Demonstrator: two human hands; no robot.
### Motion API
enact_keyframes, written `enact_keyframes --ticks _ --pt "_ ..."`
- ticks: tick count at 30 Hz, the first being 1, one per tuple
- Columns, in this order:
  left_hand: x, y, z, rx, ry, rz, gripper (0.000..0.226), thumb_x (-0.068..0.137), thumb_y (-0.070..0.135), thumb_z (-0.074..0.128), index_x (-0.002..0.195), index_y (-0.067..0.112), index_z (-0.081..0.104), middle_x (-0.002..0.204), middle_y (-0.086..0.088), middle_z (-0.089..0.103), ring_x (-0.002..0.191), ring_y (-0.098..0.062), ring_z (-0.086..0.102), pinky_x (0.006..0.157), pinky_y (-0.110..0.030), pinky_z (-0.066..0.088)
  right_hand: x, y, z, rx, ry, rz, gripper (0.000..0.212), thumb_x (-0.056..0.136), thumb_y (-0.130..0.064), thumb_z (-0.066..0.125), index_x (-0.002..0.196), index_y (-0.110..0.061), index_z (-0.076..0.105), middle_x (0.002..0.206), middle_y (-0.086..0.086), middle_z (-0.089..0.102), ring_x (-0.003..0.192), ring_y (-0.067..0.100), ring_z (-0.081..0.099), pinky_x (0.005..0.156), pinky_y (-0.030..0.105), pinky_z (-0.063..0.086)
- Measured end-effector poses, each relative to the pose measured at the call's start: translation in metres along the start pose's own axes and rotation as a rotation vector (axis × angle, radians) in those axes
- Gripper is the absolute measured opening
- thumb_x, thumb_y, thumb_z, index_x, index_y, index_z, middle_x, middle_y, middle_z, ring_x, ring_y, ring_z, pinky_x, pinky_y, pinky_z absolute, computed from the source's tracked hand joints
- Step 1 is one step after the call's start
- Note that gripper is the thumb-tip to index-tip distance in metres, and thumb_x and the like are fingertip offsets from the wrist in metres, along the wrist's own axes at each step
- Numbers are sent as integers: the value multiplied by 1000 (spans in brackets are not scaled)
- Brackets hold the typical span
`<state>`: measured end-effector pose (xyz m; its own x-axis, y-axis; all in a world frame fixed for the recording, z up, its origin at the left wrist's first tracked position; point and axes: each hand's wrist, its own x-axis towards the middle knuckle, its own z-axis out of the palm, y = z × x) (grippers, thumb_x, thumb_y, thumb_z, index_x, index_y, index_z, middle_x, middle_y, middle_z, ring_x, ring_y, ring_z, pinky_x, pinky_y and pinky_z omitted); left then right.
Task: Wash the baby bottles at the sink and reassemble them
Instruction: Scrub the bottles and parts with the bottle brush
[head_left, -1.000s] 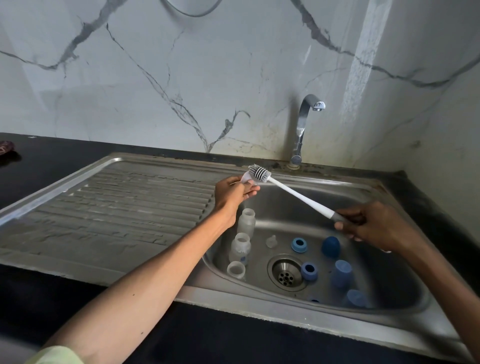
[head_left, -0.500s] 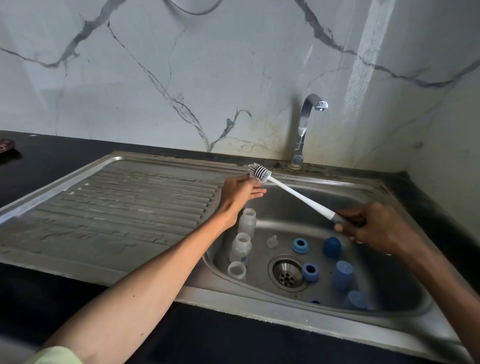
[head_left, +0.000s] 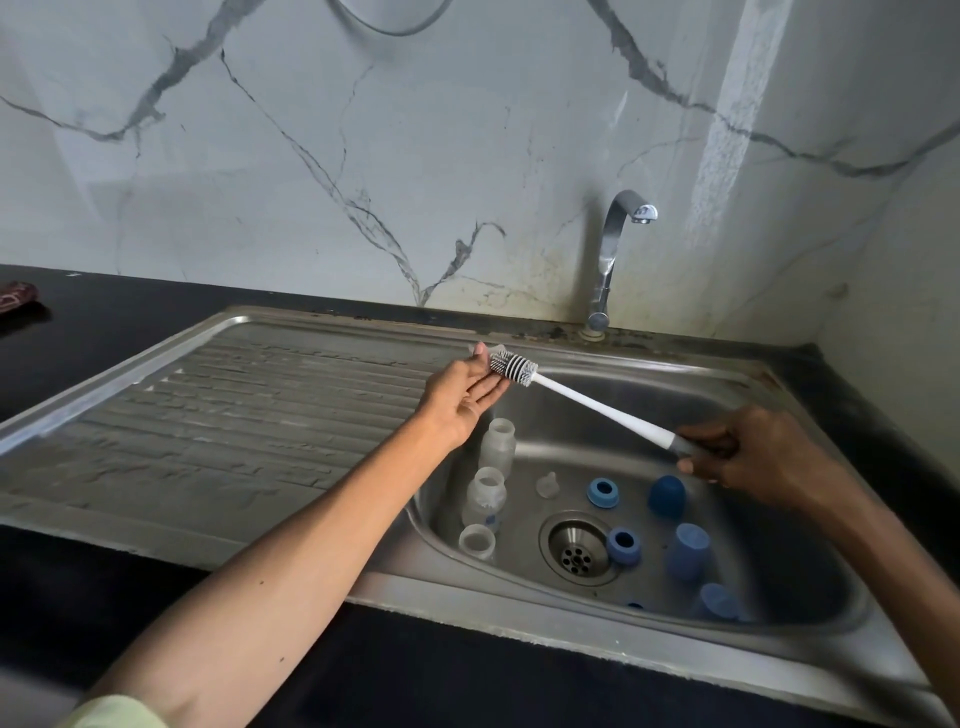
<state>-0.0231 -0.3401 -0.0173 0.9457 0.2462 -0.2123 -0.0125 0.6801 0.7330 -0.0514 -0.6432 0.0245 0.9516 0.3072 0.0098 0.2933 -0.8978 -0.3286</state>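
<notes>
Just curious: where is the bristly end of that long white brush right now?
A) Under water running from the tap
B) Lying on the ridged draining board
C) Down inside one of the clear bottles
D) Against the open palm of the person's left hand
D: the brush head rests against the fingers of the open left hand, while the right hand grips the handle.

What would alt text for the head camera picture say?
A person's right hand holds a white bottle brush over a steel sink, its bristles on the open left hand. Clear baby bottles and blue caps lie in the basin.
</notes>
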Motion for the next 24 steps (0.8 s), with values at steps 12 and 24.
enact_keyframes --ticks 12,24 --pt "6 0 -2 12 12 78 19 93 -13 52 96 -1 67 104 -14 70 91 -22 67 66 -22 60 1 4 -1 107 0 24 37 88 -30 68 125 -26 63 77 -9 69 70 4 66 68 19 47" --pt "-2 -8 1 477 -114 181 16 94 -7 59 102 -3 72 93 -19 75 85 -28 75 78 -29 62 -1 -6 4 47 55 36 40 89 -28 68 128 -24 61 117 1 67 92 8 57 85 25 45"
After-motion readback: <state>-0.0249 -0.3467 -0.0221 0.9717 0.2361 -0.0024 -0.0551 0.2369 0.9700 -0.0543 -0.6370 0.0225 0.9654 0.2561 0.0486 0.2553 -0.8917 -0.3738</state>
